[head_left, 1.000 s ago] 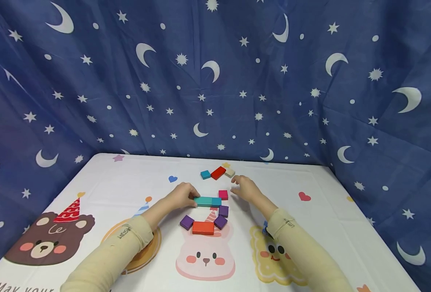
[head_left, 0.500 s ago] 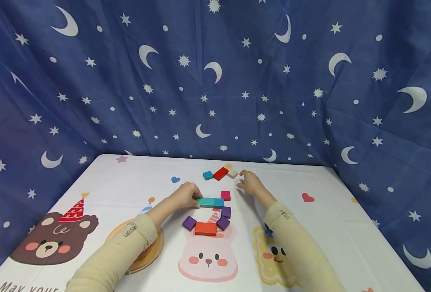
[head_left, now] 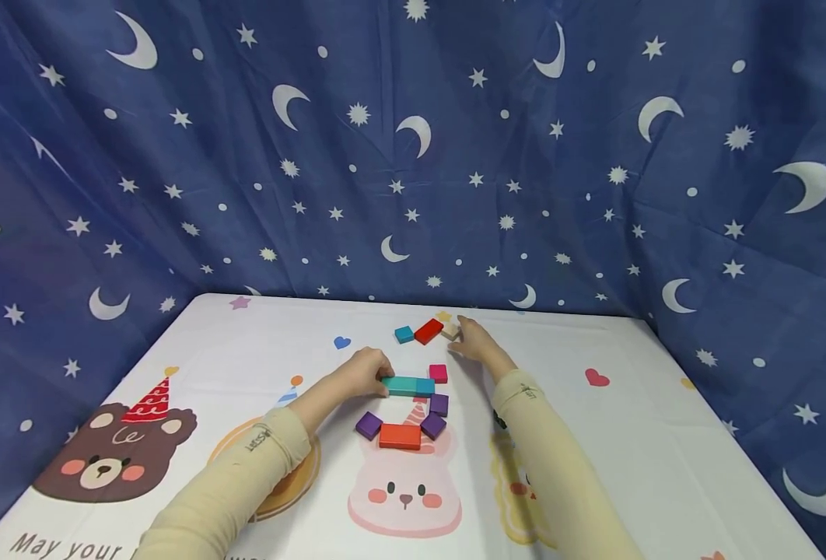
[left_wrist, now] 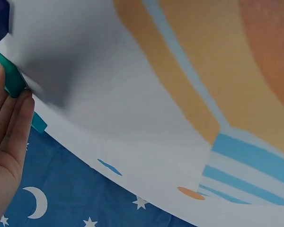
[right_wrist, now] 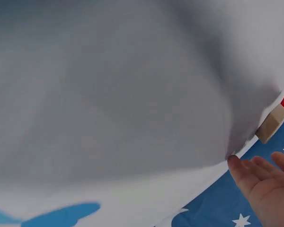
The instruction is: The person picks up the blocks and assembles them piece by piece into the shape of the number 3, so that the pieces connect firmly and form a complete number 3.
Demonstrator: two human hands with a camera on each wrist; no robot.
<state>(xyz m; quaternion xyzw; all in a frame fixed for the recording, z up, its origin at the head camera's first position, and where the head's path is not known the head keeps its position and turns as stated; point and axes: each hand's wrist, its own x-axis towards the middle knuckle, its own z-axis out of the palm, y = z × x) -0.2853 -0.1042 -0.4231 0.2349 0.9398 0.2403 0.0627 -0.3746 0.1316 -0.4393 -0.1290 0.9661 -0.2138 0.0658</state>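
My left hand (head_left: 364, 372) pinches the left end of a long teal block (head_left: 400, 386) between thumb and fingers; in the left wrist view the thumb lies on the green face of that teal block (left_wrist: 10, 75). A small blue block (head_left: 425, 387) adjoins its right end. My right hand (head_left: 477, 341) reaches to a small beige block (head_left: 451, 331) at the back, fingers spread around its right side. In the right wrist view, a gap shows between the fingertips (right_wrist: 233, 160) and the beige block (right_wrist: 271, 124).
A red block (head_left: 429, 331) and a blue block (head_left: 404, 334) stand left of the beige one. A pink block (head_left: 438, 373), purple blocks (head_left: 369, 425) and an orange-red block (head_left: 400, 436) lie around the teal one. A starry curtain (head_left: 413, 155) hangs behind the white tablecloth (head_left: 280, 327).
My right hand first drew slightly right of the beige block, then moved in close around it. The left hand stays on the teal block, and the whole view has shifted a little.
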